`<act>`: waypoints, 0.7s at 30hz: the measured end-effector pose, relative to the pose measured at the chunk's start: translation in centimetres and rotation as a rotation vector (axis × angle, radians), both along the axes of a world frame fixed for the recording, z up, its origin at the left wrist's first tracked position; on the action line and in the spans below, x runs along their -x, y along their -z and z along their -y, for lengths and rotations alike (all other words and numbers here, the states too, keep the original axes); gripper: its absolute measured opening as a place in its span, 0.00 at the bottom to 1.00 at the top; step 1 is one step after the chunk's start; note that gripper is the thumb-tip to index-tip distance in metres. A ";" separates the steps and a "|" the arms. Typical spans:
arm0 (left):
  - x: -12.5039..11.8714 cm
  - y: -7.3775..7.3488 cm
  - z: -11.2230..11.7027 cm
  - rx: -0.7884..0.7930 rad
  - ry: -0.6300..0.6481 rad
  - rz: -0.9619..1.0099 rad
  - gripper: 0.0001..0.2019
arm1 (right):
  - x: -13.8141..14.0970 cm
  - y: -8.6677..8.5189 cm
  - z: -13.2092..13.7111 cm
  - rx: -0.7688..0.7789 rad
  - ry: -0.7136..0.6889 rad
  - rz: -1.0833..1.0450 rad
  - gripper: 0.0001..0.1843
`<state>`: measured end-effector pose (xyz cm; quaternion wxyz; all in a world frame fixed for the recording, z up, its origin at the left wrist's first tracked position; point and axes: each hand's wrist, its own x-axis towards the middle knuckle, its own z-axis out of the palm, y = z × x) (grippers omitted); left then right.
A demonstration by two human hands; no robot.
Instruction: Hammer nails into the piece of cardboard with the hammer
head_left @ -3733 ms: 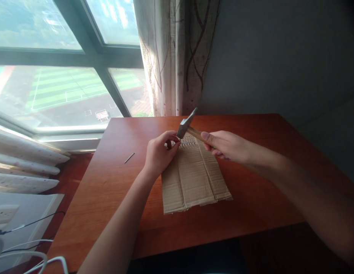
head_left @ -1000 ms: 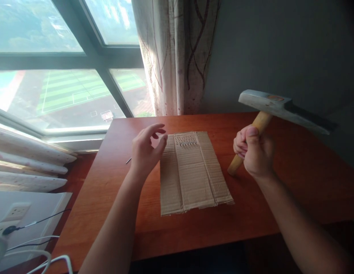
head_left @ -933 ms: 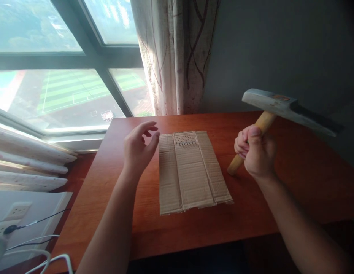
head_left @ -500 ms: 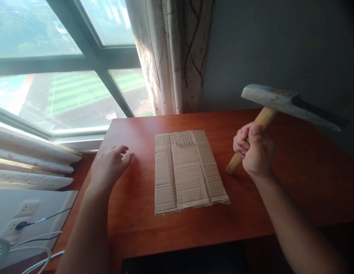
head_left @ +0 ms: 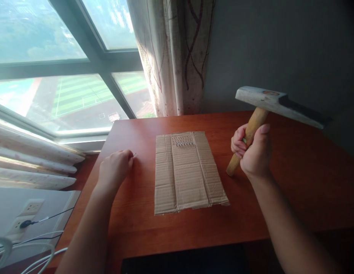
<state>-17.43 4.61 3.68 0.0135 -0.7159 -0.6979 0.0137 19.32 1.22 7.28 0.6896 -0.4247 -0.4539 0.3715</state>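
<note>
Bare left hand point(head_left: 115, 169) and right hand point(head_left: 255, 152), slender wrists point(head_left: 104, 190), bare forearms point(head_left: 282, 213) broader farther up.

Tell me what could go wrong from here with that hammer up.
The hammer might slip: the right hand's thumb looks loose along its handle. The thin nail could drop or roll, with only a tip showing at the left hand's fingers. The cardboard might shift if knocked, as neither hand touches it.
</note>
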 end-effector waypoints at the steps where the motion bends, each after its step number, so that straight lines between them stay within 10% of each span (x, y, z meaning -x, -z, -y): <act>1: -0.1 -0.1 -0.1 -0.038 -0.009 0.111 0.16 | 0.0 0.0 0.1 0.000 0.006 0.001 0.30; 9: -6.1 -3.9 0.2 -0.256 0.098 1.188 0.12 | -0.3 -0.2 0.3 -0.020 0.019 -0.012 0.30; 21: -10.7 -2.4 -0.9 -0.345 0.345 1.026 0.04 | -0.1 -0.4 0.7 -0.021 0.046 -0.003 0.30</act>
